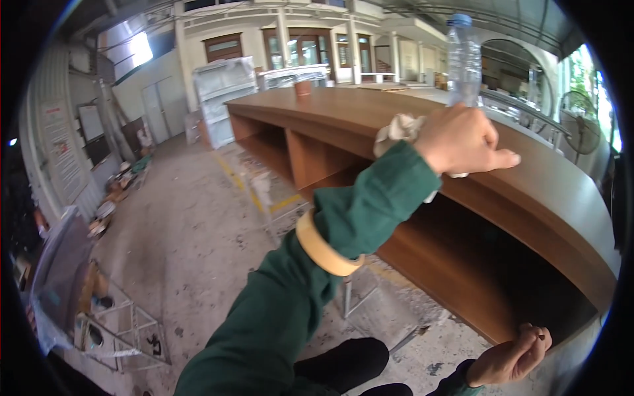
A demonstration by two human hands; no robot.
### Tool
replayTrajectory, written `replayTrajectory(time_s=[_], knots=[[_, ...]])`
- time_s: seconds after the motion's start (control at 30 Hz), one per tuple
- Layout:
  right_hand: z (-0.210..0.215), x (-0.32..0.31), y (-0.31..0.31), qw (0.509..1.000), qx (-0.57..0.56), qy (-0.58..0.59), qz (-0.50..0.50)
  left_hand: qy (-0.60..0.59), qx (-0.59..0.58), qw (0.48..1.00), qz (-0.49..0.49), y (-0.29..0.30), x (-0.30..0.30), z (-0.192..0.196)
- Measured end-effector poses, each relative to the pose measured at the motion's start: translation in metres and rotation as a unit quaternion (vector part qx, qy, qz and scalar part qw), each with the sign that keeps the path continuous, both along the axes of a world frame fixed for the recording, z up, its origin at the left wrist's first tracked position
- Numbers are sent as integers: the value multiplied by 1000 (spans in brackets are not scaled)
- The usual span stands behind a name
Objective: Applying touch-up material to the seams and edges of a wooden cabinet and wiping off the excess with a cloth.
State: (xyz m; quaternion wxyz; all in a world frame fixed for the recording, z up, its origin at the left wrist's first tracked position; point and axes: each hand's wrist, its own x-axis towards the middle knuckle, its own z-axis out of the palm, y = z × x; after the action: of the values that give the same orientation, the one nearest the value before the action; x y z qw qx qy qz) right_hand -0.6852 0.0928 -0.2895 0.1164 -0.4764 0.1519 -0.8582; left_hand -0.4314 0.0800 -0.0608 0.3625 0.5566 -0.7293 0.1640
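Observation:
My left hand [465, 142] reaches across the top front edge of a long brown wooden cabinet [370, 109]. Its fingers are curled over a crumpled white cloth [398, 132], which sticks out beside and below the hand, and the thumb points right. A beige roll of tape [327, 247] circles my left forearm over the green sleeve. At the lower right, my right hand [512, 360] is by the bottom edge of the cabinet's open compartment. Its fingers are pinched together; a small dark spot shows at the tips, too small to name.
Just beyond my left hand rises a clear plastic bottle [463, 59] with a blue cap, its base hidden. A reddish-brown cup [302, 88] stands farther along the cabinet top. Metal trestles [125, 330] with a wrapped panel are at left; a wrapped white shelf [224, 99] stands behind.

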Motion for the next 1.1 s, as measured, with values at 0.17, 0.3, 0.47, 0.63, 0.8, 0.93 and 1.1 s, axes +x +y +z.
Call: replayTrajectory(time_s=[0.17,0.3,0.47,0.63,0.8,0.93,1.1], knots=[[-19,-4,2,997,-23,-7,74,15,14,1000,7,1,-11,2],[-24,3,15,995,-4,-12,102,-27,-22,999,42,5,-2,0],[-27,19,29,997,8,-36,63,-161,-128,976,68,29,43,7],[-8,76,48,999,15,-8,44,-85,-148,983,70,86,176,15],[23,119,49,998,46,-22,-48,-94,-93,990,53,46,281,7],[24,119,56,986,104,-49,-117,-71,-37,997,-9,25,285,1],[37,101,48,970,105,-124,-182,33,29,989,-143,13,286,4]])
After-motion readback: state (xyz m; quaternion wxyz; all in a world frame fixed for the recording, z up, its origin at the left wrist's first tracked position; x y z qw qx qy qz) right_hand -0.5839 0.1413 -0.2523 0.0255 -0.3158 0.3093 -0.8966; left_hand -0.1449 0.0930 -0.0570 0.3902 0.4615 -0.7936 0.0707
